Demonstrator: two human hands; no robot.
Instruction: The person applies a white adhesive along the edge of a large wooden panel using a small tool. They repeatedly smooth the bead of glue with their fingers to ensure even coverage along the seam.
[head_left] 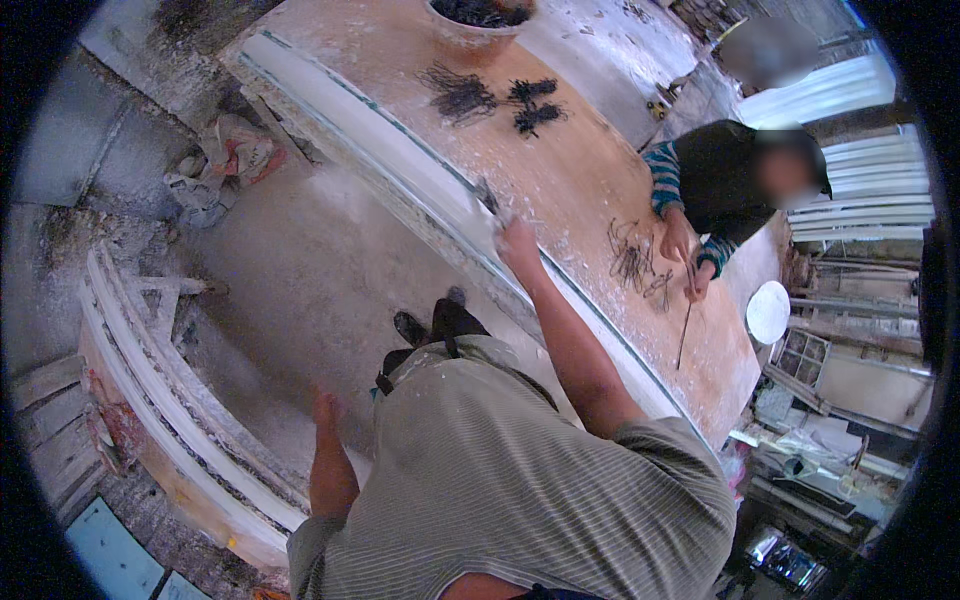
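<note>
The right hand (517, 240) grips a small scraper tool (488, 200) on the long white plaster moulding (400, 150) at the near edge of the brown wooden worktop (580, 170); the part beyond looks smooth, so I judge the part nearer the person is left; the left hand (325, 408) hangs loose, holding nothing.

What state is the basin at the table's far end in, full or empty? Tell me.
Not empty: the basin holds a dark tangled mass that reaches up to its rim. How deep that goes cannot be told, since the picture's top edge cuts it off.

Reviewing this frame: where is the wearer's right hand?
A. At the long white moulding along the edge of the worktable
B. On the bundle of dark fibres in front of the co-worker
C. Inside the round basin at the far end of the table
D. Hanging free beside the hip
A: the right hand is stretched out onto the long white moulding at the table edge, while the left hand hangs low by the hip.
</note>
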